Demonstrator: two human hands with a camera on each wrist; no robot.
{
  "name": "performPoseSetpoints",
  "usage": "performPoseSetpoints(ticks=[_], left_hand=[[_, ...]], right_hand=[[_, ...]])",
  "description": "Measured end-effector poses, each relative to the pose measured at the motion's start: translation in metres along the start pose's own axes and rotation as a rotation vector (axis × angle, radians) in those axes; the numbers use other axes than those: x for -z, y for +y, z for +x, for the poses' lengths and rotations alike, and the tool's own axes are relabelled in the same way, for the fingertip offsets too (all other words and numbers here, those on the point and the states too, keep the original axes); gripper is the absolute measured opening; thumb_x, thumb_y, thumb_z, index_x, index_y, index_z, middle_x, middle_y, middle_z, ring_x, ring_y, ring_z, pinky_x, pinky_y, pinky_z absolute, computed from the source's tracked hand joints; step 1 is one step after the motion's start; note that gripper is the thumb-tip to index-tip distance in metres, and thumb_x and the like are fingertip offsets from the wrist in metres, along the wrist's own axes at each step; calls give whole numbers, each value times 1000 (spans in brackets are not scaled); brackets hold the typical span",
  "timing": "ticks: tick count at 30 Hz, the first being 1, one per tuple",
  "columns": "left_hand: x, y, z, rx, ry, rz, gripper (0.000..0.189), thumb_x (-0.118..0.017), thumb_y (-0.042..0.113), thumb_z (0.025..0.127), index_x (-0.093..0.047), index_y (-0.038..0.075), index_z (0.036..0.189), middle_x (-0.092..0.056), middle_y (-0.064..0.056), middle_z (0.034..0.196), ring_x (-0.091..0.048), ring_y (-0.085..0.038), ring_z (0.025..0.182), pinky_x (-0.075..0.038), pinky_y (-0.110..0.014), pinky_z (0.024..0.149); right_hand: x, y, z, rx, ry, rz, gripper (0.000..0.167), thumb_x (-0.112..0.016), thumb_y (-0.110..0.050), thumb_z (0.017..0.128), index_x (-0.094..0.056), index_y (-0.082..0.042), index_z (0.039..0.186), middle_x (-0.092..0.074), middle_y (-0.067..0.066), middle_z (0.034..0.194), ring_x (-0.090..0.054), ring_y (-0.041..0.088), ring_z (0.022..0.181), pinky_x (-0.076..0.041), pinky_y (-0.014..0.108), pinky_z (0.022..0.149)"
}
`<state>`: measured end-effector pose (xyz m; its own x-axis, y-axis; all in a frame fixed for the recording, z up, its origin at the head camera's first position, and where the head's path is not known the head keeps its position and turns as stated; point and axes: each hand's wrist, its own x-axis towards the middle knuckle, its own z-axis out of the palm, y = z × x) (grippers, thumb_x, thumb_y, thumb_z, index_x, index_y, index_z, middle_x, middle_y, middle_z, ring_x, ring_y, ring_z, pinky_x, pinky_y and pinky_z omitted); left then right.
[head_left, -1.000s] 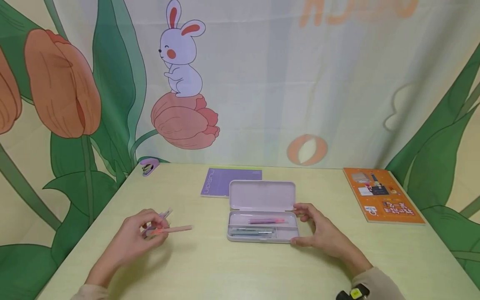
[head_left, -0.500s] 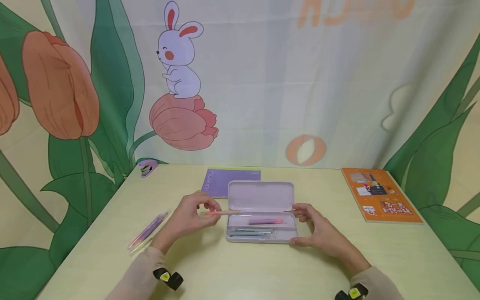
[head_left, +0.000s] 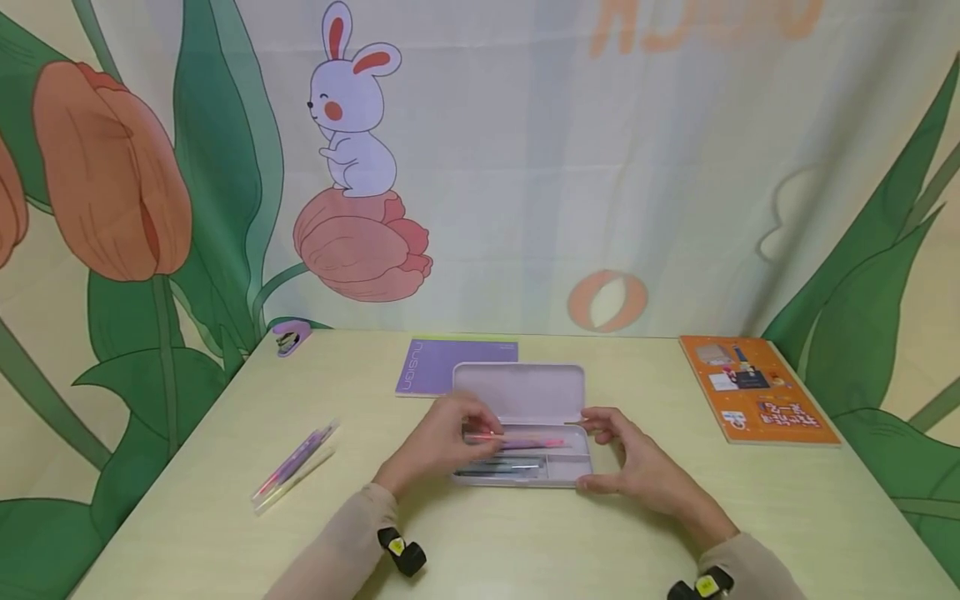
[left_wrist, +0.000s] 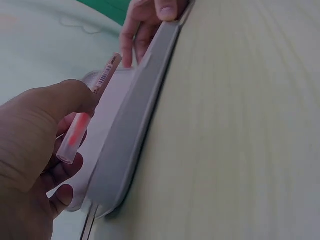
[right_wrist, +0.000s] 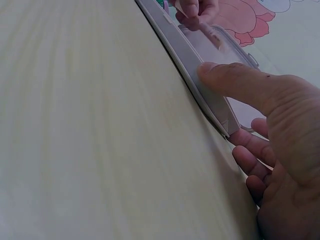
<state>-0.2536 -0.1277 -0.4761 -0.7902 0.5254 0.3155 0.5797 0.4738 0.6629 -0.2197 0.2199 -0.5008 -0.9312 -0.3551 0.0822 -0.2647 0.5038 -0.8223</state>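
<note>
My left hand (head_left: 450, 437) pinches a pale pink pen with a clear cap and bright coral tip (left_wrist: 77, 131) over the pencil case's rear compartment. The pale lilac pencil case (head_left: 567, 392) lies with its lid up. Inside, a purple-and-pink pen (head_left: 536, 445) occupies the rear compartment, and grey-green pens (head_left: 510, 468) lie in the front one. My right hand (head_left: 637, 462) holds the case's right end, thumb on the front wall (right_wrist: 212, 75) and fingers round the far side. My left hand hides the case's left part in the head view.
To the left lie purple pens (head_left: 296, 460) and a pale yellow pen (head_left: 300, 479). A purple notebook (head_left: 438, 365) sits behind the case. A lilac stapler (head_left: 292, 337) is at the back left corner, and an orange book (head_left: 757, 392) at the right.
My left hand has left the purple and yellow pens on the table at left and moved right with the pink pen to above the case. My right hand has stayed at the case.
</note>
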Motion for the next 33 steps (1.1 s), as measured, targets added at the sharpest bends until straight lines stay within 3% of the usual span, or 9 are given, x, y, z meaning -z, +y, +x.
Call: performPoseSetpoints(ticks=[5, 15, 21, 33], left_hand=[[-12, 3, 3, 5, -17, 20, 9, -90, 16, 92, -84, 19, 98, -70, 9, 89, -62, -14, 87, -51, -26, 79], [-19, 2, 3, -2, 28, 80, 12, -91, 17, 91, -86, 16, 101, -71, 5, 93, -64, -15, 89, -52, -28, 82], [-18, 2, 2, -2, 11, 90, 24, -94, 18, 90, -87, 13, 112, -74, 2, 99, -68, -18, 95, -55, -32, 86], [-10, 2, 1, -20, 14, 94, 33, -95, 22, 88, -85, 14, 119, -76, -2, 108, -67, -21, 103, -56, -39, 95]], right_hand=[[-1, -1, 1, 1, 2, 10, 100, -104, -30, 79, -47, -15, 160, -64, 5, 152, -55, 30, 133, -35, 64, 124], [-1, -1, 1, -2, 3, 12, 101, -104, -30, 79, -47, -13, 161, -64, 5, 152, -55, 29, 132, -35, 63, 124], [-1, -1, 0, -13, 3, 13, 102, -104, -31, 78, -47, -14, 161, -63, 5, 152, -54, 29, 133, -35, 63, 124], [-1, -1, 1, -22, 0, 4, 101, -104, -31, 79, -47, -14, 161, -63, 5, 153, -53, 30, 133, -34, 63, 124]])
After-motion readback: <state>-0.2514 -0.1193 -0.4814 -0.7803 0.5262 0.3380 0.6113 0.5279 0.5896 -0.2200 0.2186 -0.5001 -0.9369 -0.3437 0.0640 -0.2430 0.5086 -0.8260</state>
